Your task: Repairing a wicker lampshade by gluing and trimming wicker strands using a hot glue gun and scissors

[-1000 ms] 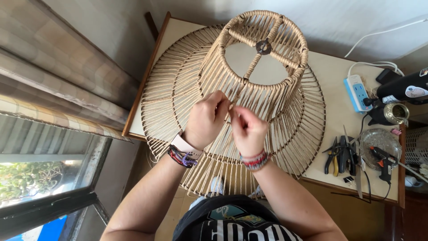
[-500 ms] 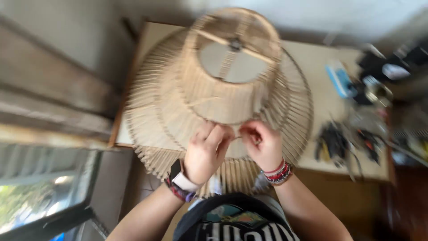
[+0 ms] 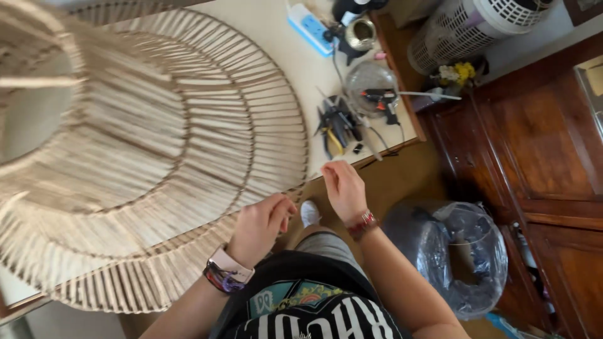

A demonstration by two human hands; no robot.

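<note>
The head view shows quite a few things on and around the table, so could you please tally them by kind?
Woven lampshade frame: 1
Power strip: 1
Glue gun: 1
Clear bowl: 1
Hand tools, piled and overlapping: 1 pile, number unclear
White perforated basket: 1
Bin with plastic liner: 1
Hands at the frame's rim: left hand, right hand: 2
Total: 9
</note>
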